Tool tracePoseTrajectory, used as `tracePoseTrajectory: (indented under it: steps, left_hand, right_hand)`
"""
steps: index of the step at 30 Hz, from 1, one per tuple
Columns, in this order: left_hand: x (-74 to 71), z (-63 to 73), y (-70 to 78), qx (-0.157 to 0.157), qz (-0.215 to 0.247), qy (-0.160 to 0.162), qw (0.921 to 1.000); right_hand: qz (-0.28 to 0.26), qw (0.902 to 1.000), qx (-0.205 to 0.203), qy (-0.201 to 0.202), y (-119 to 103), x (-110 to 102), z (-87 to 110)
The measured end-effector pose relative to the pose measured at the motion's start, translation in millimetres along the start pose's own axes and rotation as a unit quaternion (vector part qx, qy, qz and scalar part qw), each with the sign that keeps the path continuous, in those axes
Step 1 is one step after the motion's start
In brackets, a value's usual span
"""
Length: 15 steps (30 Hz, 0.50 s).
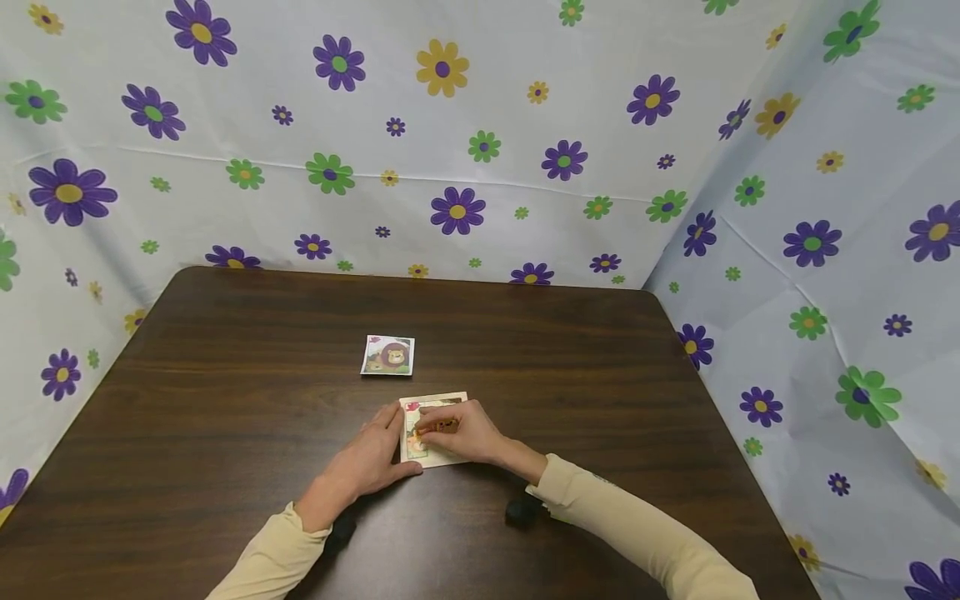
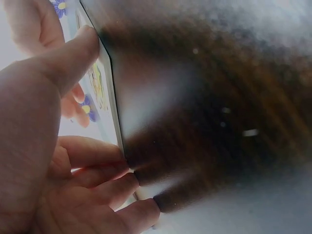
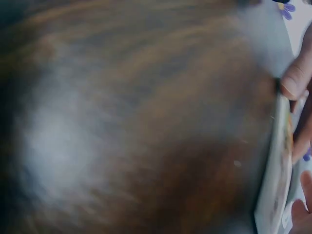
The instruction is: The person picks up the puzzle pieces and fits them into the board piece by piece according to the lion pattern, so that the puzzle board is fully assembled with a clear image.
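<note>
A small pale puzzle board [image 1: 442, 462] with a lion picture lies on the brown table, partly hidden under the hands. My left hand [image 1: 366, 460] rests along its left side, fingers extended and thumb at the lower left corner. In the left wrist view the left fingertips [image 2: 141, 214] meet the board's edge [image 2: 115, 105]. Over the board, my right hand [image 1: 478, 433] pinches a small orange-brown puzzle piece [image 1: 446, 426] between thumb and fingers, mostly covered by them. The right wrist view catches the board [image 3: 275, 185] edge-on at the far right.
Behind the board, a square card [image 1: 387, 357] with a lion picture lies on the dark wood table [image 1: 600, 375]. A white curtain [image 1: 495, 100] with purple, green and yellow flowers hangs behind and to the right.
</note>
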<state>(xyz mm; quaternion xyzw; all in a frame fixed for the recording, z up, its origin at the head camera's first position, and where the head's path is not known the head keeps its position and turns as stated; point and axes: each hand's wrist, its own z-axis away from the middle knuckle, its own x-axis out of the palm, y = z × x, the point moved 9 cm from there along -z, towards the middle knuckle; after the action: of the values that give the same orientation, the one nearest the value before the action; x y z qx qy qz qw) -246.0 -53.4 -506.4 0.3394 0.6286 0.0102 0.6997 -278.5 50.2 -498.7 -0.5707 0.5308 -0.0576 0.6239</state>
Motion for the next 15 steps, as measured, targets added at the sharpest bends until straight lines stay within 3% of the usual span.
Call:
tracePoseTrajectory:
  steps: [10, 15]
  left_hand:
    - [0.5, -0.2, 1.2, 0.002, 0.000, -0.002, 1.0000]
    - [0.0, -1.0, 0.2, 0.004, 0.002, 0.002, 1.0000]
  right_hand:
    - [0.082, 0.9954, -0.035, -0.034, -2.9, 16.0, 3.1]
    - [0.094, 0.9934, -0.055, -0.039, -4.0, 19.3, 2.0]
